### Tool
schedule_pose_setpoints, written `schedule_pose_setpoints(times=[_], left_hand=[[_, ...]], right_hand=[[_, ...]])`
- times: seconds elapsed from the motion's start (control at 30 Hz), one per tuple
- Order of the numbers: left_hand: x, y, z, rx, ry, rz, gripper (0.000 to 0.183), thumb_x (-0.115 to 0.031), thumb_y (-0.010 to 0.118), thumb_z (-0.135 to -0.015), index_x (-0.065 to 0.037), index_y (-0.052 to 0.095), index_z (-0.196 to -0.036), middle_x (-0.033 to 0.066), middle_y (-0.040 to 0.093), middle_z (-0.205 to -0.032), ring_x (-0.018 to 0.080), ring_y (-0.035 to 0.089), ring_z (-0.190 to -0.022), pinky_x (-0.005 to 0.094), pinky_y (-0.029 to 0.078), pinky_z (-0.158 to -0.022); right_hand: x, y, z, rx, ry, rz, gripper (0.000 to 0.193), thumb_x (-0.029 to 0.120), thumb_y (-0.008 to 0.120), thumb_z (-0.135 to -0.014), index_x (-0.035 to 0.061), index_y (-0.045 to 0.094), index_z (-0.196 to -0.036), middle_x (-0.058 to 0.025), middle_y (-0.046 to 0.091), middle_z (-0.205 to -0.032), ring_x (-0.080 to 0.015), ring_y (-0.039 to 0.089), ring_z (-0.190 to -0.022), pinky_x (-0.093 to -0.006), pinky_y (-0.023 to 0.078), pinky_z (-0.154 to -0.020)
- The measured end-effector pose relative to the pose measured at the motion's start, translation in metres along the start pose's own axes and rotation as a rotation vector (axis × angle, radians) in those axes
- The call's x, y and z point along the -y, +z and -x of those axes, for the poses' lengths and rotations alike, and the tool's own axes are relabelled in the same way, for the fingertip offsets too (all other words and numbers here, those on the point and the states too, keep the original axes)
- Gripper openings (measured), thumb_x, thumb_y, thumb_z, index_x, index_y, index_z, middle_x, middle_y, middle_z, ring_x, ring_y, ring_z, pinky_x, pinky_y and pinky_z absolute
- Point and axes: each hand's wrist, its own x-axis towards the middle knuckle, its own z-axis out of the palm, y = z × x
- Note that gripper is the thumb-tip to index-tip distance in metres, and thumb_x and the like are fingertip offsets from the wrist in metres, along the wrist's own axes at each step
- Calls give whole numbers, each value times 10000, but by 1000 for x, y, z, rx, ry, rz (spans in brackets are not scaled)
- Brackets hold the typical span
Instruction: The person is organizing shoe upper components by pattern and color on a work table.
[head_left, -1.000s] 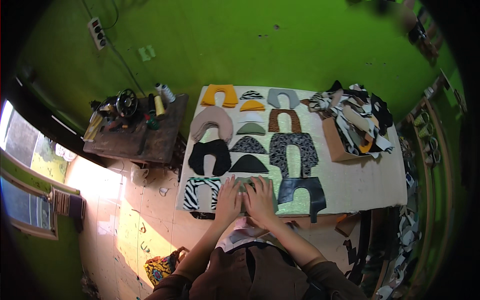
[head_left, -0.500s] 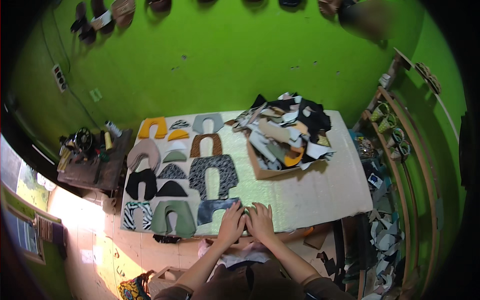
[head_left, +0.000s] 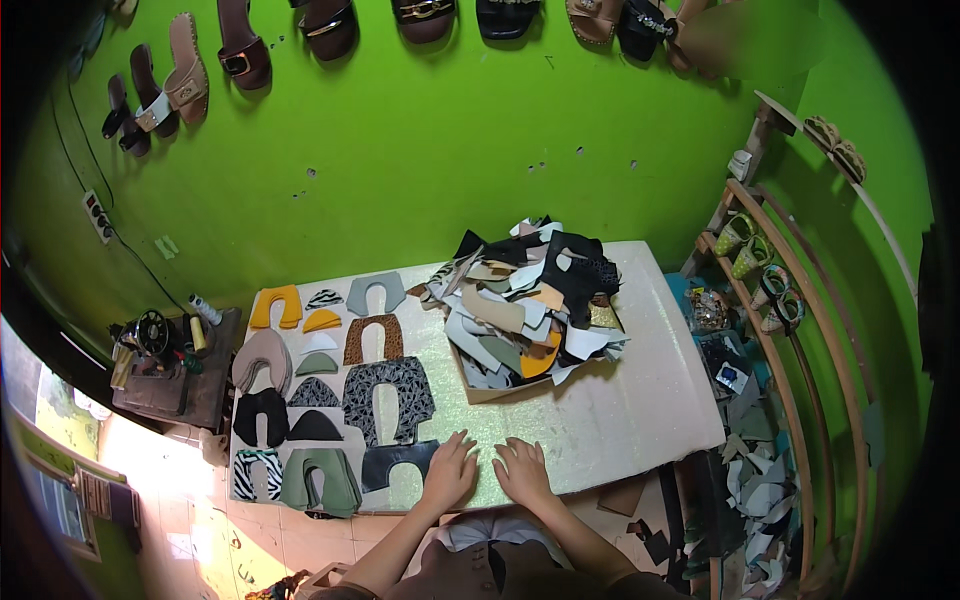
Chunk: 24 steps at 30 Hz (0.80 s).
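Noting the black U-shaped cutout (head_left: 380, 461), its gap toward me, just left of my left hand (head_left: 455, 470); my right hand (head_left: 522, 472) is farther; both are loosely open, empty.

We see a green wall (head_left: 400, 180), pale worktop (head_left: 650, 410), zebra-striped cutout (head_left: 258, 457), sage cutout (head_left: 322, 458), yellow cutout (head_left: 277, 295), black cutout (head_left: 400, 452).
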Motion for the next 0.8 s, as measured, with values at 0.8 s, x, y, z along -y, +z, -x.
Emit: schedule_pose_setpoints(times=[0.8], left_hand=[[-50, -5, -145, -294, 126, 23, 278, -79, 542, -794, -6, 543, -1063, 174, 525, -1088, 349, 536, -963, 395, 437, -829]], right_hand=[[-41, -98, -155, -308, -389, -108, 299, 75, 578, -737, 46, 575, -1035, -124, 545, -1017, -292, 517, -972, -376, 438, -815]])
